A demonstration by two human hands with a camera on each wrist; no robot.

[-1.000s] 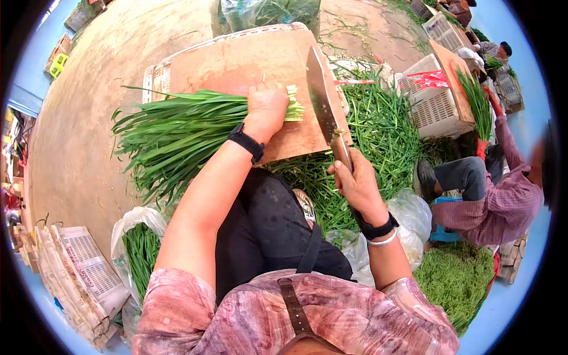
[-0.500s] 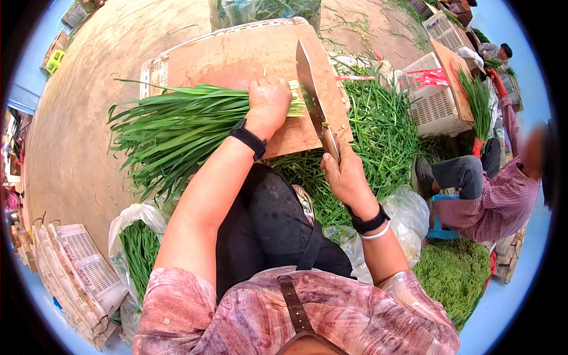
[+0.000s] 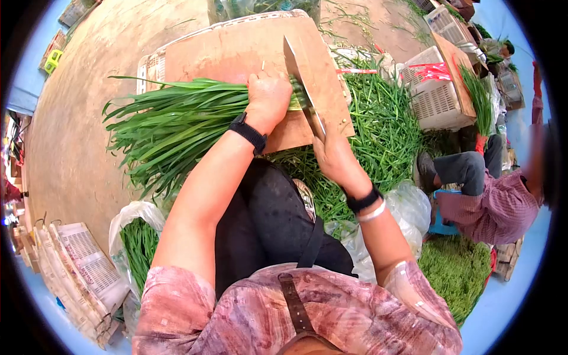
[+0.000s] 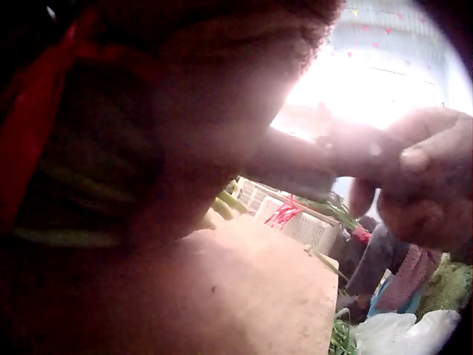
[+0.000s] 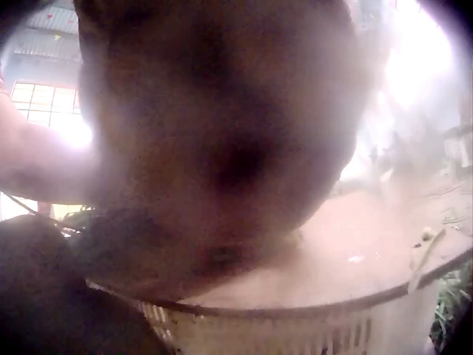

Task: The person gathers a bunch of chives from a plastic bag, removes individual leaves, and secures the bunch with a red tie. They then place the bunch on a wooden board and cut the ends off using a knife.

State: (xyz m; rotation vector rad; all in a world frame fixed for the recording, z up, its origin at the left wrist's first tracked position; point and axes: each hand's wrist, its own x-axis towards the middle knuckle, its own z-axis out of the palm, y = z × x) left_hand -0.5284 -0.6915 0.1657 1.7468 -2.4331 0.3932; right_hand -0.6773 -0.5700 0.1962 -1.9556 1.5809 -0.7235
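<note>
A bunch of long flat-leaved garlic chives (image 3: 177, 118) lies across the wooden board (image 3: 219, 54), leaves to the left, pale stem ends to the right. My left hand (image 3: 270, 97) grips the bunch near those ends and presses it on the board. In my right hand (image 3: 338, 158) is a large knife (image 3: 303, 92), held by the handle. Its blade points away from me and overlaps the stem ends just right of my left hand. In the left wrist view, the knife-holding right hand (image 4: 432, 174) appears at the right. The right wrist view is mostly filled by a dark, blurred hand.
Under the board stands a white plastic crate (image 3: 142, 83). Loose green leaves (image 3: 384, 130) heap to its right. A person (image 3: 497, 207) sits further right, beside another crate (image 3: 432, 94). Bagged greens (image 3: 139, 239) and stacked crates (image 3: 86, 260) stand at the left.
My right hand has brought the knife leftward, from the board's right side onto the stem ends beside my left hand. The left hand keeps its grip on the chives.
</note>
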